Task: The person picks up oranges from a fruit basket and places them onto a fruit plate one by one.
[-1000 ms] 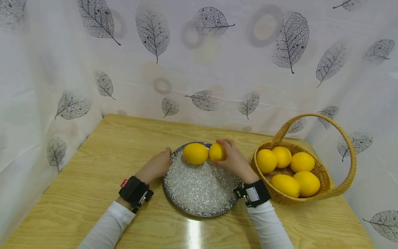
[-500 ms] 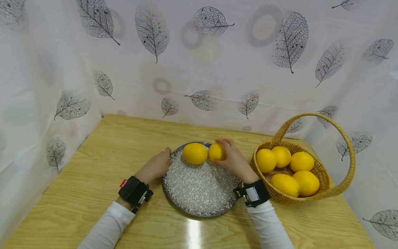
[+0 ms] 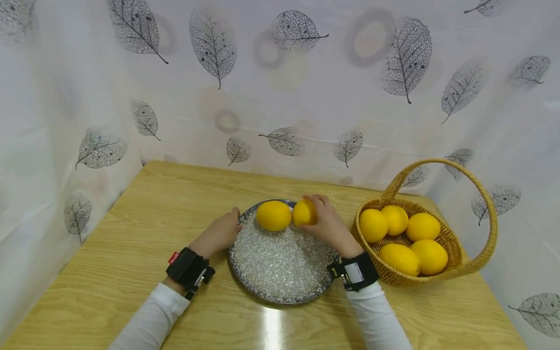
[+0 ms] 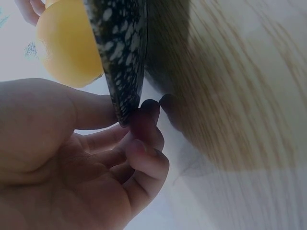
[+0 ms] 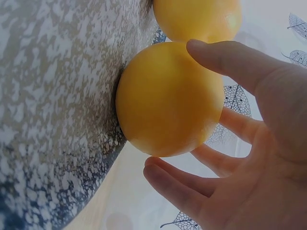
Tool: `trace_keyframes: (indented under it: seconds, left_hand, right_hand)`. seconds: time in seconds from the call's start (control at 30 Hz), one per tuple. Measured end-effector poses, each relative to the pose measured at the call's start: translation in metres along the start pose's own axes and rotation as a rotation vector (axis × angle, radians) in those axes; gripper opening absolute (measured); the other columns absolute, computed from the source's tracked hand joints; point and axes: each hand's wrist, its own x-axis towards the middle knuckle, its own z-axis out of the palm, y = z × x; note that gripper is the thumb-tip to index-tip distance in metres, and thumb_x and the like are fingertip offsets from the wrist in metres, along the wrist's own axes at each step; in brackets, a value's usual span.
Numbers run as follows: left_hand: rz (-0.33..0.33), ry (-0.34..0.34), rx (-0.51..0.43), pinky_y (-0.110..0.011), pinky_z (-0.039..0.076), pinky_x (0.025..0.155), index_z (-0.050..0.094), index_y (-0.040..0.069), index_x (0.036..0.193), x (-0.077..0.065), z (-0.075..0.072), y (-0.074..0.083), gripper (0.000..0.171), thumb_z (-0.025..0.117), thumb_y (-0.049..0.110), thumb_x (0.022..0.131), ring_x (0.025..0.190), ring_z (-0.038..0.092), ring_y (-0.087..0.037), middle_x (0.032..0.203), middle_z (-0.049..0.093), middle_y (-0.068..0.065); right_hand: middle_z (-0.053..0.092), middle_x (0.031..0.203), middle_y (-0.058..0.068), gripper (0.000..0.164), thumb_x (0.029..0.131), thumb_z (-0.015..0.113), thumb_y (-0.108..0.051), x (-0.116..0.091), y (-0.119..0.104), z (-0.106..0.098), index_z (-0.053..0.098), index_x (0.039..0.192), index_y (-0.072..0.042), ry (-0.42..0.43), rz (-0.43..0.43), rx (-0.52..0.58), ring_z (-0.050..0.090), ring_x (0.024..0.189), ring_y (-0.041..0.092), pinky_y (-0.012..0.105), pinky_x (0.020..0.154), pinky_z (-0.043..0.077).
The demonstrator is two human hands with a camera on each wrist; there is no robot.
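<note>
A speckled grey plate (image 3: 280, 267) with a dark rim lies on the table. My left hand (image 3: 218, 234) pinches its left rim; in the left wrist view the thumb is on the upper face and fingers curl at the underside of the rim (image 4: 122, 62). Two yellow lemons rest at the plate's far side. One lemon (image 3: 273, 216) sits left of the other, untouched by my hands. My right hand (image 3: 329, 227) holds the right lemon (image 5: 168, 100), thumb on one side and fingers around the other. That lemon sits against the plate's surface, close beside the first.
A wicker basket (image 3: 457, 250) with a tall arched handle stands right of the plate, close to my right wrist. Several lemons (image 3: 400, 259) lie in it. The wooden table (image 3: 166, 204) ends at a leaf-patterned curtain (image 3: 183, 116) behind and at the sides.
Both hands, the plate and the lemons keep their places. The head view has shifted very slightly.
</note>
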Motion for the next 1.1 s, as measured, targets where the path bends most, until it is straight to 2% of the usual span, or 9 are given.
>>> trace_keyframes:
  seconds: [0.17,0.3,0.43,0.5,0.6,0.67,0.73,0.83,1.1]
  left_hand:
    - [0.004,-0.001,-0.008,-0.055,0.045,0.111,0.032,-0.017,0.147,0.0,0.002,-0.002,0.05,0.046,0.009,0.106,0.133,0.053,-0.046,0.143,0.051,-0.038]
    - [0.01,-0.006,-0.015,-0.055,0.043,0.113,0.03,-0.018,0.148,0.0,0.002,-0.002,0.052,0.045,0.009,0.107,0.136,0.051,-0.047,0.145,0.048,-0.038]
    - [0.008,-0.014,-0.024,-0.055,0.042,0.114,0.027,-0.018,0.15,0.0,0.001,-0.002,0.054,0.044,0.01,0.107,0.138,0.048,-0.047,0.147,0.046,-0.039]
    - [0.001,-0.02,-0.028,-0.055,0.041,0.115,0.025,-0.017,0.151,-0.001,-0.001,-0.001,0.055,0.044,0.011,0.108,0.139,0.047,-0.047,0.149,0.044,-0.038]
    - [0.0,-0.02,-0.023,-0.055,0.042,0.114,0.026,-0.017,0.151,-0.001,-0.002,-0.001,0.055,0.044,0.011,0.108,0.138,0.048,-0.047,0.148,0.046,-0.038]
    - [-0.003,-0.02,-0.023,-0.055,0.043,0.113,0.027,-0.017,0.15,-0.001,-0.003,-0.001,0.054,0.044,0.011,0.107,0.137,0.049,-0.047,0.147,0.047,-0.038]
    - [0.001,-0.016,-0.017,-0.055,0.044,0.112,0.028,-0.017,0.149,-0.002,-0.003,-0.001,0.053,0.045,0.01,0.107,0.135,0.051,-0.047,0.145,0.049,-0.038]
    - [-0.001,-0.016,-0.015,-0.055,0.044,0.112,0.029,-0.017,0.149,-0.001,-0.003,-0.002,0.052,0.045,0.01,0.107,0.135,0.051,-0.047,0.144,0.049,-0.038]
    - [-0.003,-0.023,0.0,-0.054,0.044,0.112,0.026,-0.017,0.151,-0.001,-0.001,-0.003,0.054,0.044,0.01,0.107,0.135,0.051,-0.046,0.145,0.049,-0.038]
  right_hand:
    - [0.033,0.158,0.027,0.079,0.087,0.081,-0.023,-0.004,0.0,0.0,0.041,0.154,-0.008,0.006,-0.008,-0.032,0.049,0.135,0.048,0.062,0.109,0.044]
    - [0.03,0.159,0.028,0.079,0.09,0.078,-0.024,-0.009,-0.001,-0.006,0.036,0.156,-0.009,-0.022,0.007,-0.021,0.049,0.134,0.049,0.062,0.107,0.046]
    - [0.027,0.16,0.028,0.08,0.093,0.075,-0.023,-0.014,-0.003,-0.018,0.031,0.158,-0.012,-0.051,0.006,-0.025,0.056,0.126,0.048,0.059,0.099,0.052]
    - [0.026,0.16,0.028,0.079,0.094,0.074,-0.023,-0.016,-0.003,-0.025,0.03,0.159,-0.013,-0.062,-0.001,-0.043,0.063,0.113,0.045,0.054,0.09,0.056]
    - [0.026,0.16,0.029,0.077,0.095,0.072,-0.023,-0.019,-0.001,-0.038,0.03,0.158,-0.012,-0.069,-0.013,-0.074,0.065,0.108,0.045,0.052,0.086,0.057]
    - [0.027,0.16,0.029,0.075,0.096,0.071,-0.024,-0.021,0.0,-0.048,0.031,0.158,-0.011,-0.075,-0.007,-0.09,0.064,0.109,0.046,0.053,0.087,0.056]
    - [0.029,0.16,0.028,0.074,0.097,0.07,-0.025,-0.024,0.001,-0.058,0.031,0.158,-0.011,-0.078,0.004,-0.117,0.057,0.123,0.05,0.059,0.095,0.052]
    - [0.03,0.159,0.029,0.072,0.098,0.068,-0.026,-0.029,0.004,-0.074,0.031,0.159,-0.011,-0.094,0.023,-0.168,0.05,0.131,0.051,0.062,0.101,0.048]
    - [0.032,0.156,0.033,0.072,0.098,0.067,-0.027,-0.038,0.03,-0.105,0.032,0.157,-0.005,-0.107,0.065,-0.246,0.047,0.132,0.052,0.065,0.102,0.046]
